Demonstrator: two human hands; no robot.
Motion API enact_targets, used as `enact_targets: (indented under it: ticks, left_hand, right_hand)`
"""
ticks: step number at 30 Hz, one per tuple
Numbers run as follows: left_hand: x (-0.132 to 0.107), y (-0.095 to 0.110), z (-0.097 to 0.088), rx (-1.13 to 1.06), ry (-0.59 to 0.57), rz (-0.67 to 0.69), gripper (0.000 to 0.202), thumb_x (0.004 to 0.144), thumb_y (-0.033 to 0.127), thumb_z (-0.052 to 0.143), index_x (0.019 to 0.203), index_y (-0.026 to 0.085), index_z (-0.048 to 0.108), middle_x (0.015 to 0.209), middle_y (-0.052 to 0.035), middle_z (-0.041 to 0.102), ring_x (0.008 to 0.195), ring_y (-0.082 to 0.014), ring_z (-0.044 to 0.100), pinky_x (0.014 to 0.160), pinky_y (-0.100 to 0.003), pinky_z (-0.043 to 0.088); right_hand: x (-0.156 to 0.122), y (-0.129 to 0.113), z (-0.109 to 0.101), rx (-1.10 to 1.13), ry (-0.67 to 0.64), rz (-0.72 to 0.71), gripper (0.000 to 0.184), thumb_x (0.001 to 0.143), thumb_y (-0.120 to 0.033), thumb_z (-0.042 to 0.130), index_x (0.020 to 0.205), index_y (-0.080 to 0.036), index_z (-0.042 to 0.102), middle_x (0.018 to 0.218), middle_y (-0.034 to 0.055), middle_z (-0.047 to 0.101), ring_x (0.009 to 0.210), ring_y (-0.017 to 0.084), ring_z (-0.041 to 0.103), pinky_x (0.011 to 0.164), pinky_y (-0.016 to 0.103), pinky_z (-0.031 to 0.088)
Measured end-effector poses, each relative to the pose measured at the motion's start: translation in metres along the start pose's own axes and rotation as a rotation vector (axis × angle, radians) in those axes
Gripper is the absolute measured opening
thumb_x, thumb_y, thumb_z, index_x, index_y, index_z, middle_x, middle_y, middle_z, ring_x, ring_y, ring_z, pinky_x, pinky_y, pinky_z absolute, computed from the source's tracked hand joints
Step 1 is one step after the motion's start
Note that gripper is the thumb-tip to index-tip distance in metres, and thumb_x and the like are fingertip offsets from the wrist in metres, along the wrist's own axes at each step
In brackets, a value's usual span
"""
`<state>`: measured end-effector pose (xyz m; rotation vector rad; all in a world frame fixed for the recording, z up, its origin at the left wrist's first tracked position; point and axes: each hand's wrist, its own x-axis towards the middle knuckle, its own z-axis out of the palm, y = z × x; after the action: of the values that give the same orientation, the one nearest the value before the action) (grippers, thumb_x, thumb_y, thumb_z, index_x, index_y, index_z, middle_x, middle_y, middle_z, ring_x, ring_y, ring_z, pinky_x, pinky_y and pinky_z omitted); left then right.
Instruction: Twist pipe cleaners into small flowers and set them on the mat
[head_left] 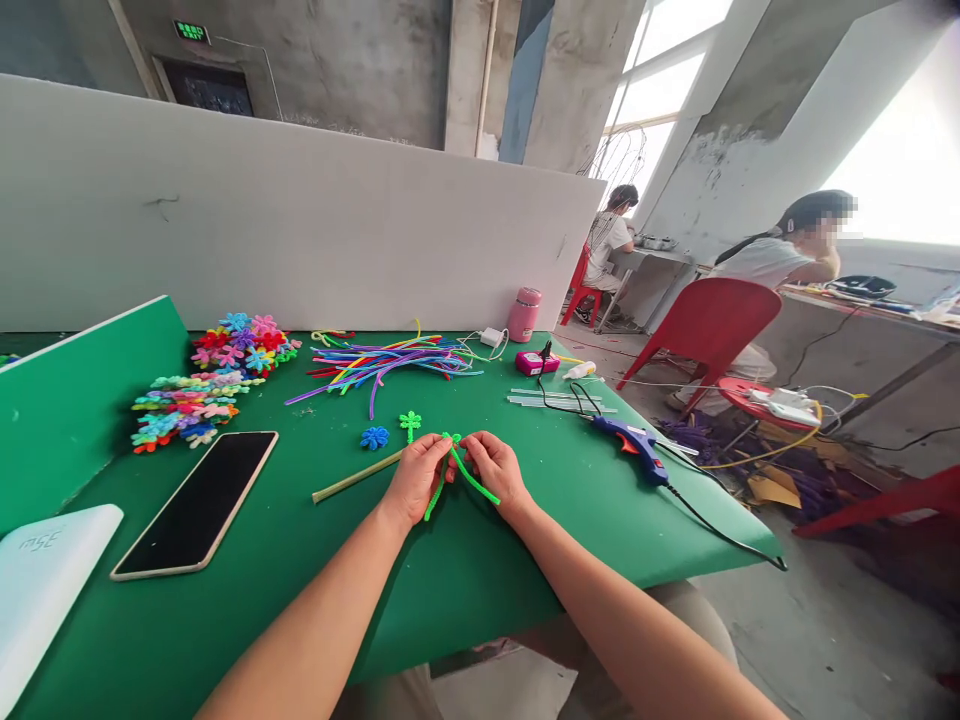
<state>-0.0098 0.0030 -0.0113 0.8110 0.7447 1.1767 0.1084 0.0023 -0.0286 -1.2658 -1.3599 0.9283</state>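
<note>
Both hands meet over the green table (555,540), pinching a bright green pipe cleaner (480,485) that is bent at the top, with two ends hanging down. My left hand (420,475) is closed on it near the bend. Close beside it, my right hand (495,465) has its fingers closed on the same piece. Just beyond the left hand lie a green pipe-cleaner flower (410,425) with a short stem and a blue pipe-cleaner flower (374,438). A thin tan stick (356,477) reaches toward my left hand, its far end hidden.
Loose pipe cleaners (390,362) lie at the back, finished flowers (195,400) at the left. A phone (199,505) and white power bank (52,590) are near left. At right are a glue gun (634,445), glue sticks (559,401) and a pink bottle (524,314). Two people sit beyond.
</note>
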Motion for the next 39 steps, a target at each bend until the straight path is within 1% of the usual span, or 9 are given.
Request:
enact_targets:
  ticks: [5,11,17,22,25,27,31,35,39]
  left_hand:
    - [0.002,-0.003,0.000,-0.017,-0.025,-0.006,0.018,0.062,0.026,0.065,0.057,0.014,0.053,0.048,0.0047,0.052,0.044,-0.0063,0.045,0.041,-0.018,0.034]
    - [0.001,-0.003,0.000,-0.018,0.000,-0.032,0.016,0.063,0.024,0.065,0.059,0.014,0.053,0.050,0.0043,0.053,0.044,-0.0067,0.046,0.043,-0.019,0.037]
    - [-0.001,0.000,0.006,0.005,0.052,-0.037,0.015,0.063,0.024,0.064,0.059,0.015,0.054,0.049,0.0048,0.052,0.043,-0.0068,0.046,0.044,-0.019,0.036]
    - [-0.002,-0.007,0.006,-0.009,0.074,-0.089,0.016,0.066,0.028,0.065,0.063,0.015,0.057,0.050,0.0045,0.051,0.046,-0.0075,0.045,0.045,-0.019,0.034]
    - [-0.003,-0.007,0.009,-0.022,0.016,-0.168,0.016,0.070,0.029,0.062,0.063,0.014,0.059,0.049,0.0028,0.051,0.049,-0.0093,0.046,0.048,-0.020,0.034]
    - [-0.003,-0.005,0.011,-0.039,0.030,-0.189,0.019,0.072,0.029,0.060,0.061,0.014,0.059,0.051,0.0016,0.052,0.053,-0.0102,0.047,0.053,-0.022,0.037]
    - [-0.003,0.002,0.012,-0.059,0.062,-0.206,0.031,0.078,0.039,0.051,0.060,0.015,0.059,0.058,-0.0019,0.055,0.058,-0.0123,0.047,0.059,-0.025,0.039]
    - [-0.004,0.005,0.008,0.132,0.078,-0.176,0.018,0.075,0.035,0.056,0.072,0.018,0.059,0.067,-0.0006,0.053,0.067,-0.0135,0.047,0.065,-0.025,0.039]
    - [-0.003,0.009,0.007,0.435,0.102,-0.041,0.017,0.073,0.032,0.058,0.064,0.019,0.056,0.069,0.0001,0.047,0.068,-0.0138,0.043,0.062,-0.022,0.037]
  right_hand:
    - [-0.001,0.002,-0.001,0.007,-0.054,0.002,0.033,0.075,-0.048,0.045,0.068,-0.017,0.053,0.056,-0.0016,0.049,0.050,0.010,0.041,0.045,0.021,0.030]
    - [0.000,-0.002,-0.006,0.062,-0.195,0.018,0.034,0.076,-0.049,0.046,0.068,-0.017,0.049,0.054,-0.0029,0.047,0.048,0.009,0.038,0.045,0.021,0.030]
    - [0.015,-0.009,-0.013,0.126,-0.358,-0.005,0.029,0.079,-0.044,0.047,0.088,-0.016,0.051,0.059,-0.0040,0.046,0.053,0.009,0.044,0.049,0.020,0.034]
    - [0.014,-0.001,-0.015,0.244,-0.469,0.019,0.027,0.082,-0.044,0.045,0.092,-0.018,0.046,0.061,-0.0037,0.050,0.048,0.010,0.053,0.049,0.023,0.040]
    - [0.009,0.000,-0.022,0.249,-0.478,0.040,0.024,0.081,-0.041,0.049,0.088,-0.018,0.047,0.058,-0.0029,0.053,0.049,0.012,0.055,0.052,0.025,0.041]
    - [0.009,-0.001,-0.026,0.279,-0.487,0.055,0.021,0.082,-0.039,0.049,0.081,-0.018,0.048,0.054,-0.0024,0.054,0.048,0.012,0.054,0.051,0.025,0.040]
    - [0.011,-0.005,-0.030,0.259,-0.427,0.057,0.019,0.081,-0.037,0.050,0.076,-0.018,0.051,0.059,0.0006,0.057,0.053,0.013,0.053,0.052,0.025,0.041]
    - [0.013,-0.005,-0.031,0.175,-0.385,0.054,0.022,0.081,-0.038,0.048,0.072,-0.018,0.053,0.063,0.0019,0.056,0.054,0.012,0.049,0.053,0.025,0.039]
    - [0.013,-0.005,-0.033,0.024,-0.355,0.030,0.024,0.081,-0.037,0.049,0.068,-0.017,0.053,0.061,-0.0001,0.048,0.054,0.010,0.040,0.050,0.023,0.033]
